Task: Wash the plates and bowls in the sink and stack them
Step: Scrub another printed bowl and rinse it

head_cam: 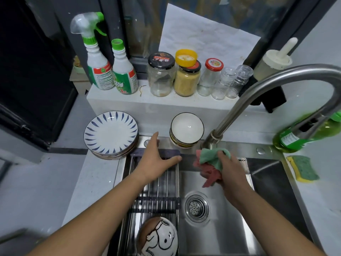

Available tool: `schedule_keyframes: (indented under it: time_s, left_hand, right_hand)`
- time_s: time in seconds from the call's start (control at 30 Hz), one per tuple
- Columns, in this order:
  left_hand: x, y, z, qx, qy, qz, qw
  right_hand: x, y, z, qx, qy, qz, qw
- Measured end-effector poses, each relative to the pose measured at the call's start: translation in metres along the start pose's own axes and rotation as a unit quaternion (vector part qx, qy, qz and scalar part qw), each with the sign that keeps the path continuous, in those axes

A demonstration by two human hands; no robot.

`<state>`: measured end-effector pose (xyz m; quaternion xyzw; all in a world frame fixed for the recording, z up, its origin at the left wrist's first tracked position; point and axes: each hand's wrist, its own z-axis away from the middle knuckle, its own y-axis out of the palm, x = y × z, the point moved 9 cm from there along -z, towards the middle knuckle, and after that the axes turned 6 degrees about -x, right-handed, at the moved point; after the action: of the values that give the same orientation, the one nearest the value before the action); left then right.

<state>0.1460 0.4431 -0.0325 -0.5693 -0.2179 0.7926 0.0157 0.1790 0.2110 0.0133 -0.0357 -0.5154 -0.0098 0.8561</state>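
Note:
A stack of white plates [111, 134] with blue leaf marks sits on the counter left of the steel sink [273, 185]. Behind the sink rim stands a stack of white bowls [186, 130]. My left hand [154, 160] stretches open over the far end of the metal rack [156, 196], between the plates and the bowls, touching neither. My right hand [231, 169] grips a bunched green and pink cloth [210, 163] above the sink, in front of the bowls. A bowl with a cartoon dog [158, 237] lies upside down on the near end of the rack.
The curved tap [276, 85] arches over the right of the sink. Spray bottles [97, 63] and jars [186, 78] line the ledge behind. A green detergent bottle [302, 135] and a yellow-green sponge [302, 169] lie on the right counter. The drain strainer [197, 208] is uncovered.

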Motion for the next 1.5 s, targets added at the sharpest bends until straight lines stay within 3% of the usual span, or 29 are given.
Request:
schedule_keyframes:
  time_s: [0.27, 0.47, 0.67, 0.9, 1.5]
  left_hand:
    - [0.055, -0.020, 0.130, -0.041, -0.070, -0.006, 0.997]
    - [0.094, -0.026, 0.211, -0.123, -0.143, -0.008, 0.982]
    - [0.116, -0.003, 0.252, -0.078, -0.191, -0.026, 0.978]
    - [0.134, 0.014, 0.247, -0.032, -0.149, -0.067, 0.986]
    - [0.139, 0.002, 0.231, -0.035, -0.054, 0.021, 0.998]
  right_hand:
    - [-0.065, -0.007, 0.050, 0.125, 0.046, 0.075, 0.988]
    - [-0.095, -0.011, 0.082, 0.170, -0.002, 0.179, 0.969]
    - [-0.115, 0.002, 0.108, 0.192, -0.019, 0.210, 0.959]
    - [-0.134, 0.023, 0.128, 0.180, -0.021, 0.213, 0.960]
    - [-0.129, 0.027, 0.135, 0.112, -0.052, 0.191, 0.974]
